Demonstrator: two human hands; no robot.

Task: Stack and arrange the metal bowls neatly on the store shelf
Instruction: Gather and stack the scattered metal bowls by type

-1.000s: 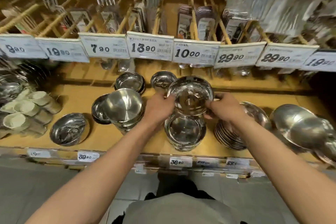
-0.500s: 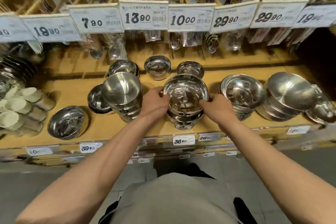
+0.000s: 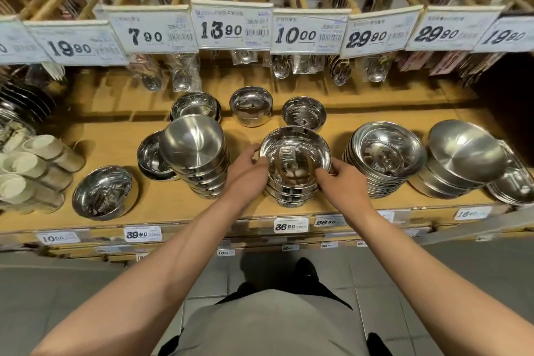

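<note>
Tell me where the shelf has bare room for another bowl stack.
Bare wood lies left of the rear steel bowl, behind the white cups, and between the lone shallow steel bowl and the tilted bowl stack. Right of the held stack, stacks crowd to the shelf's end.

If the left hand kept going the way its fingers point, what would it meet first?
The left hand points right, already touching the rim of the top bowl on the middle stack, so that bowl is first; the right hand lies beyond.
</note>
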